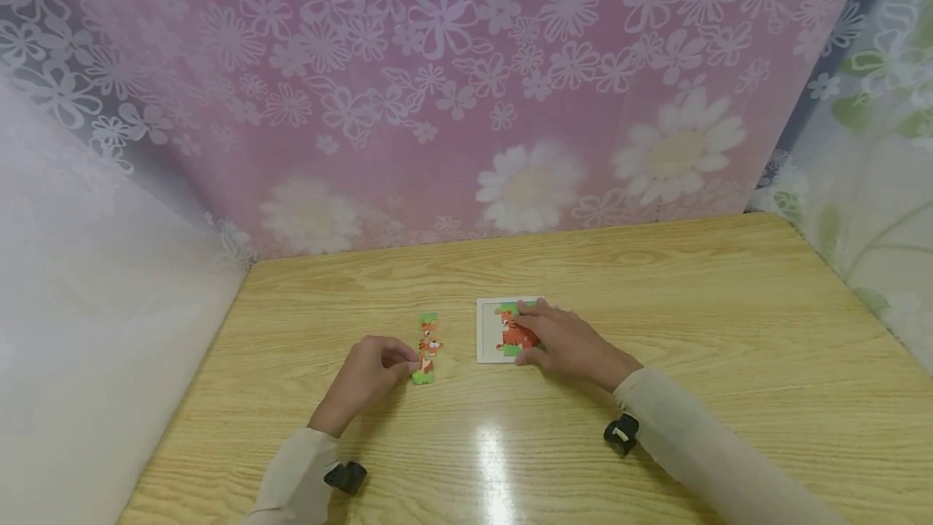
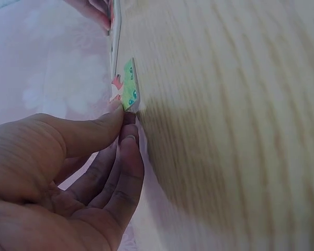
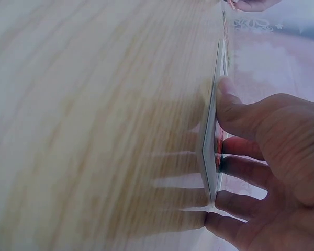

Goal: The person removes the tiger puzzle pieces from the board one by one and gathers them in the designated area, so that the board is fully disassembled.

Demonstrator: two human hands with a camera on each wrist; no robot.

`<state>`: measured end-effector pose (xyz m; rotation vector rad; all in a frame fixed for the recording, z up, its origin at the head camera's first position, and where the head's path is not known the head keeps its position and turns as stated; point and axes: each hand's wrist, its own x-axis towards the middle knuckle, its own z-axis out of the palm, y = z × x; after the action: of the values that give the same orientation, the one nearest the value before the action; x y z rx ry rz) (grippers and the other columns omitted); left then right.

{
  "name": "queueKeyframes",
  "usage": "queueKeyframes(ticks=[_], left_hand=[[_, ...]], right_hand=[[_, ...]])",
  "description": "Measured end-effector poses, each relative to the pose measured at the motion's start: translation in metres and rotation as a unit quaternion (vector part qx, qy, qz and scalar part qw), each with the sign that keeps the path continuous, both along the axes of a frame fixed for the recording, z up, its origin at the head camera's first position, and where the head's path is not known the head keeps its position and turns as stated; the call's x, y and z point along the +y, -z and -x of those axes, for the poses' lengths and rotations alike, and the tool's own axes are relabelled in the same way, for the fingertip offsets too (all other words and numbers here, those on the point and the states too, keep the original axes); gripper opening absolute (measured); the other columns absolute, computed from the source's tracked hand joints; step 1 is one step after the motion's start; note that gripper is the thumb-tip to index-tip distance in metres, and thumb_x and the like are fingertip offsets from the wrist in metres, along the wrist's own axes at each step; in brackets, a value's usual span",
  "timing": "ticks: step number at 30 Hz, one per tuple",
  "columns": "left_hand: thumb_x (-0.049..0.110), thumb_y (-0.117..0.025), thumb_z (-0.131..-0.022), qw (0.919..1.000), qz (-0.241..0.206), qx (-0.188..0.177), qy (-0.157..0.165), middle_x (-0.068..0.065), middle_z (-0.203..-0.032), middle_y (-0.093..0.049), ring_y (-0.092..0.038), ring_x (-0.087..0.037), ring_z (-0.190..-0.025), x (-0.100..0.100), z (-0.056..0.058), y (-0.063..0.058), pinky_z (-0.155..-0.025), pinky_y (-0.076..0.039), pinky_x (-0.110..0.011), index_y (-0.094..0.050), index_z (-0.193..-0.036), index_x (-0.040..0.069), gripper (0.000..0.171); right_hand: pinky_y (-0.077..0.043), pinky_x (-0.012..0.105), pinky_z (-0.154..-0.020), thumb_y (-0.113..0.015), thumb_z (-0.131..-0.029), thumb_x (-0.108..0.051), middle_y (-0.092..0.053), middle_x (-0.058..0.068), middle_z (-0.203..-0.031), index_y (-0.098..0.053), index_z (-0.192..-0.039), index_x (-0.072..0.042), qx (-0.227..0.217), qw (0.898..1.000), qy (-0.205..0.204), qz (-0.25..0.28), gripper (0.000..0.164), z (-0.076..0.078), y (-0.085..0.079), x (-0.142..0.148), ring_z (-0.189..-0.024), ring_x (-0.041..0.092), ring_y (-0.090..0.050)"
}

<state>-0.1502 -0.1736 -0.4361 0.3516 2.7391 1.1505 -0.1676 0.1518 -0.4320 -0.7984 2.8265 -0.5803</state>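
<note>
Thumb and fingertips of my left hand (image 1: 370, 375) pinch a green-and-red jigsaw piece (image 1: 423, 377) at its left edge. The left wrist view shows this green piece (image 2: 130, 86) tilted up at the fingertips. Just beyond it lie loose tiger jigsaw pieces (image 1: 430, 343) in a column. To the right, a white-rimmed puzzle tray (image 1: 490, 360) holds part of a red tiger picture (image 1: 510, 334), while its left part is bare. My right hand (image 1: 572, 347) rests over the tray's right side, fingers spread, touching the pieces and rim. It covers part of the picture.
Everything lies on a yellow wood-grain table (image 1: 656, 282). A pink flowered cloth (image 1: 437, 104) hangs behind its back edge, with pale cloth at both sides. Each wrist bears a small black camera (image 1: 622, 434). Light glares off the table in front.
</note>
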Motion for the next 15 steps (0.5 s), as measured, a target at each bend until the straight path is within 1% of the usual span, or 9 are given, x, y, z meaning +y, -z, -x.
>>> queueKeyframes(ticks=[4, 15], left_hand=[[0.018, -0.078, -0.091, 1.0000, 0.002, 0.004, 0.001, 0.004, -0.083, -0.071, -0.065, -0.010, -0.074, 0.0002, -0.0005, 0.0004, -0.070, -0.054, -0.033, -0.077, -0.089, 0.007, 0.012], [0.019, -0.078, -0.091, 0.9999, 0.005, 0.010, 0.003, 0.004, -0.085, -0.071, -0.066, -0.009, -0.076, 0.0006, 0.0003, 0.0032, -0.071, -0.055, -0.033, -0.077, -0.090, 0.008, 0.011]], right_hand=[[-0.035, 0.069, -0.105, -0.072, -0.095, -0.036, -0.041, 0.023, -0.155, -0.052, -0.144, 0.003, 0.004, 1.000, -0.003, -0.002, 0.066, 0.0004, 0.0011, 0.0002, -0.141, 0.052, -0.034], [-0.035, 0.071, -0.104, -0.072, -0.094, -0.036, -0.041, 0.024, -0.155, -0.052, -0.144, 0.004, 0.002, 1.000, -0.001, 0.001, 0.066, -0.0002, -0.0003, -0.0002, -0.141, 0.052, -0.034]])
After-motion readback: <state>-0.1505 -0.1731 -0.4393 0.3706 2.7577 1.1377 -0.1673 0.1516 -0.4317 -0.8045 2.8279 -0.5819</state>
